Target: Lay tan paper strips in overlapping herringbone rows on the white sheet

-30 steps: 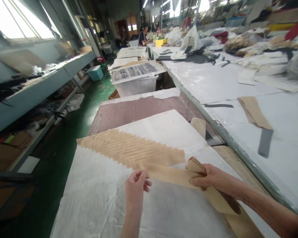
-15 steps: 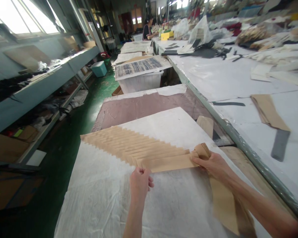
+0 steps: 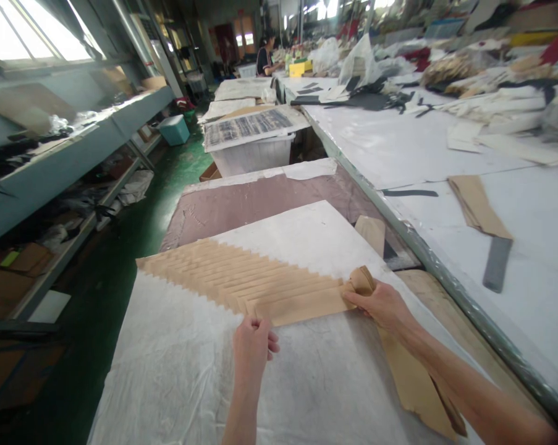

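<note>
Tan fabric strips lie overlapped in a stepped diagonal row on a white covered board. My left hand pinches the lower left end of the nearest tan strip. At that strip's right end, my right hand grips a folded bundle of tan strips, its fingers wrapped round it. Long tan tails hang from the bundle below my right wrist, over the board's right part.
On the right, a long white table bears a folded tan piece, a grey strip and fabric heaps. Beyond the board are a brown surface and a white bin. A person sits far back; shelving runs left.
The whole view has shifted, so the board, strips and both hands appear farther left. Both hands keep their hold, and the nearest strip lies closer against the row at its right end.
</note>
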A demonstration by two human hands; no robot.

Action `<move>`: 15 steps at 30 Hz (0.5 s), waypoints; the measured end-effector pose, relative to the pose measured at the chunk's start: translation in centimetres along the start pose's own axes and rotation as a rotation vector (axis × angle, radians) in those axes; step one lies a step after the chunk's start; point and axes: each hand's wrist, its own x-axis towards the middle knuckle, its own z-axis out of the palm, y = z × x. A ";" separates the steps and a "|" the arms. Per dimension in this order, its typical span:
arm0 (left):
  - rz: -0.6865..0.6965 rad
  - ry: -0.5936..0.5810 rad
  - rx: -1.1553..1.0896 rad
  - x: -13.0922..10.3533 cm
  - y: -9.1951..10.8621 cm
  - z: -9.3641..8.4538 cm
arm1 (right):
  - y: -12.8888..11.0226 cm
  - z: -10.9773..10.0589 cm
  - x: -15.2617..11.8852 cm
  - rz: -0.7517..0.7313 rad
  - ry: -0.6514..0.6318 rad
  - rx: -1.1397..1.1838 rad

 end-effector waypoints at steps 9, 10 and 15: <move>-0.044 -0.026 0.031 0.2 -0.2 -0.1 | 0.0 0.1 -0.2 -0.023 0.070 -0.091; -0.043 -0.029 0.029 0.3 -0.3 -0.1 | 0.0 0.1 -0.2 -0.021 0.074 -0.096; -0.018 -0.029 0.038 0.4 -0.5 -0.1 | -0.3 0.1 -0.4 -0.014 0.084 -0.122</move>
